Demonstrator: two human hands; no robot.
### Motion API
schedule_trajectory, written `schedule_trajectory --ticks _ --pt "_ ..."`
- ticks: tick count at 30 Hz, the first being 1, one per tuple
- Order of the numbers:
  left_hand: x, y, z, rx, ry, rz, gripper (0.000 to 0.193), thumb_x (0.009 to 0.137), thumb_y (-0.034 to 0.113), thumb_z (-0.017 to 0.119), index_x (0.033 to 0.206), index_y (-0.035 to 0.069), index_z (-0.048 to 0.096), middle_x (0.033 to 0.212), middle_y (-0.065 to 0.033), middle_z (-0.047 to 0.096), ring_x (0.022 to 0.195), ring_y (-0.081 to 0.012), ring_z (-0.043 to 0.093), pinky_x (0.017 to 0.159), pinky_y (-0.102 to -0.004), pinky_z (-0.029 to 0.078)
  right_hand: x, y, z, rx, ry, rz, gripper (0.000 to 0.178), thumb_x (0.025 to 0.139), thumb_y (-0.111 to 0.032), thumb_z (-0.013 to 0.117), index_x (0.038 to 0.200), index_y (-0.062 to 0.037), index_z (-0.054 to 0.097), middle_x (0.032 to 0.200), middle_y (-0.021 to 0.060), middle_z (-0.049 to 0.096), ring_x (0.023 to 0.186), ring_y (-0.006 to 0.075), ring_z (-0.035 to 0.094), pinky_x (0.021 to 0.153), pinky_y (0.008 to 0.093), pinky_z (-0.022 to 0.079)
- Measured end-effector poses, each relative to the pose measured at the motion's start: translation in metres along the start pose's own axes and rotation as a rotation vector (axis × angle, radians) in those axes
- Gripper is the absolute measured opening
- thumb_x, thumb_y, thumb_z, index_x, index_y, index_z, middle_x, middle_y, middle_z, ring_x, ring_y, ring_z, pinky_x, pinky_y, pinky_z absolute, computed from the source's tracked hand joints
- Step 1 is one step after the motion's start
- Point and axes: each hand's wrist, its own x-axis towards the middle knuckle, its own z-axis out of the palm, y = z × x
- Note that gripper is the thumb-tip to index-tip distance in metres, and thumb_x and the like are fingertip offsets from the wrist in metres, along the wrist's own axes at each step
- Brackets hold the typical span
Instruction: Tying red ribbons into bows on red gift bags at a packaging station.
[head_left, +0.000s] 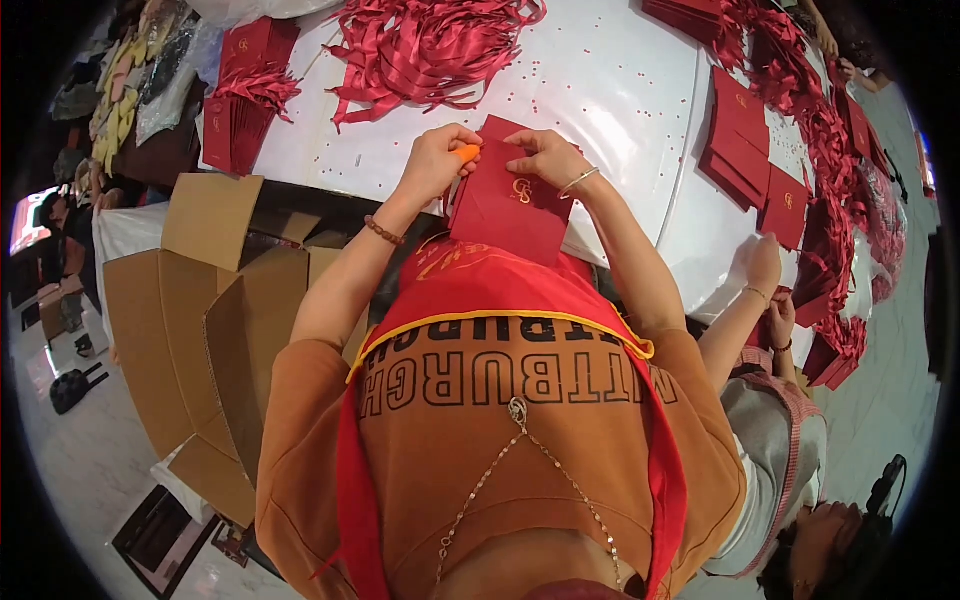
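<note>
A stack of dark red paper bags or sleeves (pixel 510 205) with a gold emblem rests at the table's near edge, against my red apron. My right hand (pixel 555 162) grips the upper right part of the top one, thumb and fingertips bent over its face. At the upper left corner my left hand (pixel 440 162) is closed in a pinch. A small orange piece (pixel 467 153) shows at its fingertips; whether it is held or worn on the thumb, I cannot tell. Beyond both hands lies a heap of loose red ribbons (pixel 425 50).
Ribboned red bags (pixel 240 120) are stacked at the far left, and more red bags (pixel 735 140) lie at the right. Small red dots are scattered over the white table (pixel 600 100). An open cardboard box (pixel 170 330) stands left of me. At the right, a co-worker's hand (pixel 763 265) touches red bags.
</note>
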Motion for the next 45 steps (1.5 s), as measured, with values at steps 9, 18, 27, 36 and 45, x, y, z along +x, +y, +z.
schedule_trajectory --ticks 9,18,27,36,45 --pt "-0.005 0.002 0.016 0.434 0.137 0.358 0.009 0.078 0.004 0.058 0.085 -0.001 0.061 0.072 -0.0086 0.063 0.064 -0.0116 0.058 0.058 -0.0235 0.045 0.0 0.001 0.001 0.069 -0.037 -0.068 0.038 0.073 -0.009 0.066 0.108 -0.0002 0.055 0.081 0.0051 0.057 0.075 0.0132 0.053 0.069 0.0261 0.043" --pt "-0.009 0.0 0.002 0.239 0.192 0.257 0.016 0.078 0.004 0.057 0.092 -0.001 0.061 0.075 -0.0078 0.064 0.066 -0.01 0.058 0.06 -0.0223 0.045 -0.003 -0.002 -0.002 0.018 0.028 -0.005 0.032 0.071 -0.013 0.069 0.099 0.0005 0.06 0.073 0.0044 0.057 0.067 0.012 0.052 0.062 0.0259 0.042" --pt "-0.007 -0.002 0.021 0.428 0.14 0.348 0.015 0.079 0.007 0.056 0.092 0.001 0.061 0.071 -0.0098 0.063 0.062 -0.0118 0.058 0.058 -0.025 0.045 -0.008 -0.026 -0.006 -0.151 0.014 0.018 0.037 0.069 -0.013 0.069 0.103 0.0001 0.06 0.089 0.0137 0.062 0.083 0.0194 0.058 0.074 0.0286 0.046" --pt "-0.005 0.001 0.018 0.524 0.073 0.393 0.013 0.079 0.01 0.057 0.089 0.003 0.061 0.074 -0.0143 0.063 0.066 -0.0261 0.061 0.059 -0.0318 0.046 -0.001 -0.009 -0.016 -0.012 -0.06 0.004 0.037 0.07 -0.009 0.068 0.104 0.0007 0.059 0.092 0.0122 0.064 0.083 0.0177 0.059 0.075 0.0274 0.046" --pt "-0.007 -0.006 0.023 0.68 0.101 0.597 0.011 0.079 0.008 0.055 0.089 0.003 0.057 0.075 -0.0161 0.062 0.07 -0.0321 0.06 0.06 -0.0362 0.046 -0.002 -0.009 -0.012 0.117 -0.068 0.009 0.033 0.07 -0.004 0.066 0.102 0.0035 0.059 0.084 0.0062 0.063 0.075 0.0128 0.057 0.07 0.0246 0.045"
